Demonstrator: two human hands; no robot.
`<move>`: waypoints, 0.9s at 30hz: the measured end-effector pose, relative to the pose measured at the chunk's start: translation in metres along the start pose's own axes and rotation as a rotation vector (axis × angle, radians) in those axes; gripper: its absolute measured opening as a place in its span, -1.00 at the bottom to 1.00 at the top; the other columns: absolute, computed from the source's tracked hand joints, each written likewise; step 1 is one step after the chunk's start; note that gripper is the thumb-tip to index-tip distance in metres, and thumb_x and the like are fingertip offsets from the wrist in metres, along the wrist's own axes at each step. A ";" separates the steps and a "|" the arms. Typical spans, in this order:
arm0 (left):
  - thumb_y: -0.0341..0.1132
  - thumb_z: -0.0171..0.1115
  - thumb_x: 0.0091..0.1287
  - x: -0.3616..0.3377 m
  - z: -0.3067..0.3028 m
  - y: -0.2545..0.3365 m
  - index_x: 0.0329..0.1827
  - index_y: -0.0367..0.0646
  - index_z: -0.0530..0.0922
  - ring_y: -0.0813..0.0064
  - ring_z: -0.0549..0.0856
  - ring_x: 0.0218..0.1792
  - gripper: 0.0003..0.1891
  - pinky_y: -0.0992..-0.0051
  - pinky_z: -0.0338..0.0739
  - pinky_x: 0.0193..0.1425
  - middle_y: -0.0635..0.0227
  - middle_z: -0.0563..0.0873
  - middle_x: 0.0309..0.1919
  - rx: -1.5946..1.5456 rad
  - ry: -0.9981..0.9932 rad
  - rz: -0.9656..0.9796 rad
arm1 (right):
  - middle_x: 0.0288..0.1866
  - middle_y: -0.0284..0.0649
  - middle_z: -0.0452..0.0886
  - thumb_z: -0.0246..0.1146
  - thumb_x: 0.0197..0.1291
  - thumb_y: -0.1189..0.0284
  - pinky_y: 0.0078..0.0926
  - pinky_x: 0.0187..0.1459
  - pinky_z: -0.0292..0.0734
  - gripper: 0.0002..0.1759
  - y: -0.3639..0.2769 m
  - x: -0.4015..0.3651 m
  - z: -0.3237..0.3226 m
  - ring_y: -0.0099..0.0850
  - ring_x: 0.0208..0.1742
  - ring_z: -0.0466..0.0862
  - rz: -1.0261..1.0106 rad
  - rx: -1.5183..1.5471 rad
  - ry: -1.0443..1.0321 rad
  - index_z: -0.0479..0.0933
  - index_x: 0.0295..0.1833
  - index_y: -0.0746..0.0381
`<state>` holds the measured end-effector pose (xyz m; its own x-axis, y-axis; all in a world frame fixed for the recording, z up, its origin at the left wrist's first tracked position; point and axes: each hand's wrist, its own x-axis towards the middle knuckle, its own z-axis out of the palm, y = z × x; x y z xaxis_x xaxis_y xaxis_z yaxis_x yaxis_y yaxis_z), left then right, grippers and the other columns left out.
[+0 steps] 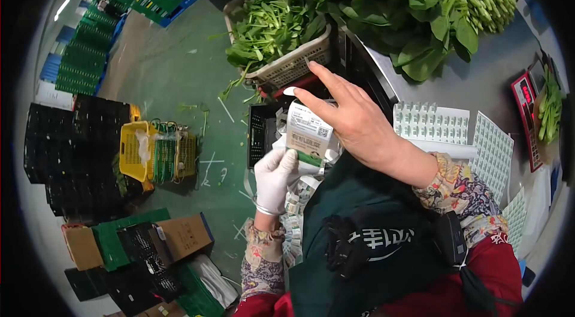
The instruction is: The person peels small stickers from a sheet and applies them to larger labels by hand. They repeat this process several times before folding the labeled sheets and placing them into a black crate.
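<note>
The label (308,134) is hanging before the person's chest, between both hands. It is looking paper-thin, light and floppy, quick to crease, so the edges seem the place to hold. The gloved left hand (274,178) is pinching its grip on the lower edge. The right hand (359,122) is laying stretched fingers on top, though I cannot tell whether that grip is closing. Sticker sheets (431,125) are lying on the grey surface (479,77) beside heaped greens (413,0), and crates (135,149) are crowding the green floor (173,65).

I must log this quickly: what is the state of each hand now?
Left hand: closed on the label, lower end.
Right hand: stretched out, touching the label top; grip cannot be told.
</note>
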<state>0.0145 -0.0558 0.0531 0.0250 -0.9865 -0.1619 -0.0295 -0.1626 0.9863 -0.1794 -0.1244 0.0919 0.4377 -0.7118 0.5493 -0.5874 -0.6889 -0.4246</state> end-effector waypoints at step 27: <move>-0.40 0.10 0.39 -0.013 0.025 -0.023 0.09 -0.30 0.51 0.62 0.61 -0.17 -0.73 0.58 0.50 0.00 0.33 0.66 -0.14 -0.270 -0.208 -0.076 | 0.40 -0.21 0.14 0.40 -0.08 0.57 -0.54 0.00 0.53 -0.16 0.003 -0.032 0.010 -0.43 0.14 0.41 0.603 0.931 -0.181 0.21 0.37 0.30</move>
<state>-0.0102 -0.0398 0.0312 -0.1883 -0.9592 -0.2110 0.2306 -0.2520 0.9398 -0.1881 -0.1045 0.0658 0.3908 -0.9205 -0.0083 -0.0320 -0.0046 -0.9995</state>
